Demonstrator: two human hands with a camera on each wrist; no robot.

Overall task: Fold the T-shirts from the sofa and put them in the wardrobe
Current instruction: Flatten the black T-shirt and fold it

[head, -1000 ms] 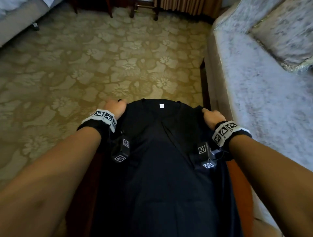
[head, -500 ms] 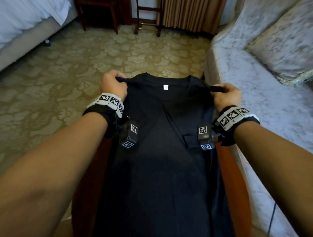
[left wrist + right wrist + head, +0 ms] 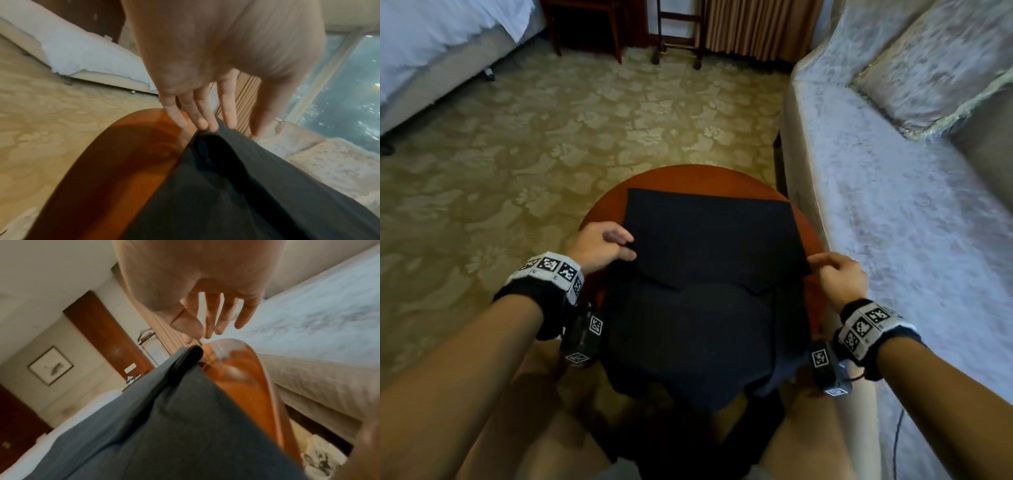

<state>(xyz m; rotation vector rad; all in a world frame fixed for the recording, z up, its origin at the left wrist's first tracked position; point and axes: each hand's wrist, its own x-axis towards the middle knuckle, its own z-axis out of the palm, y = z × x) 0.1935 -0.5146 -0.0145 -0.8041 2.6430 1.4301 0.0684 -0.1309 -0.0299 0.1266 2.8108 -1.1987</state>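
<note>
Two hands at a black T-shirt (image 3: 709,240) folded on a round wooden table (image 3: 606,212), left hand (image 3: 599,245) by its left edge, right hand (image 3: 840,281) by its right edge, both released with fingers straight, shirt's near part draping off the table's near edge, sofa (image 3: 893,205) just right.

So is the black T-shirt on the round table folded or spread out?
Folded once: the black T-shirt has a top layer doubled back over the lower part on the round wooden table.
</note>
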